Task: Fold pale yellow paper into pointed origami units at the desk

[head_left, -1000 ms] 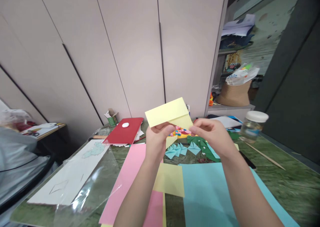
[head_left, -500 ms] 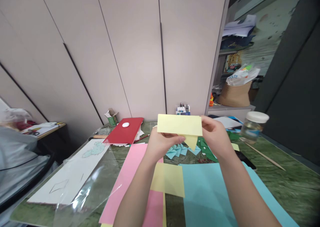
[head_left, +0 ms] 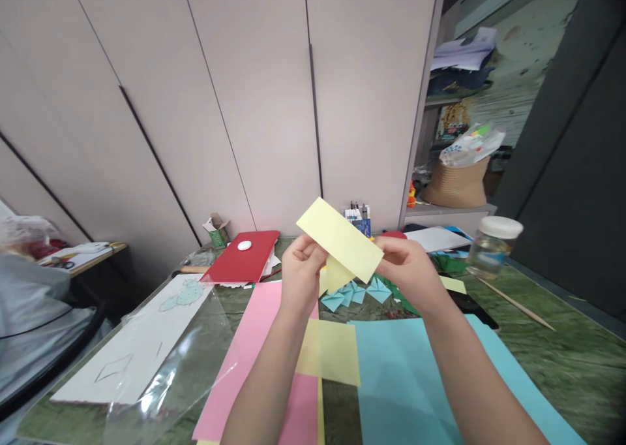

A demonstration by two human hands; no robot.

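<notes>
Between my two hands a folded pale yellow paper (head_left: 341, 238) is held up above the table, tilted so its right end sits lower. A pointed flap of the same yellow shows beneath its long lower edge. My left hand (head_left: 302, 269) pinches the paper at its lower left side. At its right end, the fingers of my right hand (head_left: 408, 265) are closed on the paper, the fingertips partly hidden behind it. Below the hands lie several small folded blue paper pieces (head_left: 349, 296) and a flat yellow sheet (head_left: 337, 350).
Pink paper (head_left: 244, 350) and blue sheets (head_left: 405, 373) cover the near table. A red folder (head_left: 244, 256) and a drawing sheet (head_left: 132, 340) under clear film lie left. At right are a lidded jar (head_left: 493, 249), a wooden stick (head_left: 518, 301) and a dark phone (head_left: 476, 309).
The yellow paper has turned from level to slanting, its left end up and its right end down. My left hand has shifted its hold from under the paper to its left side.
</notes>
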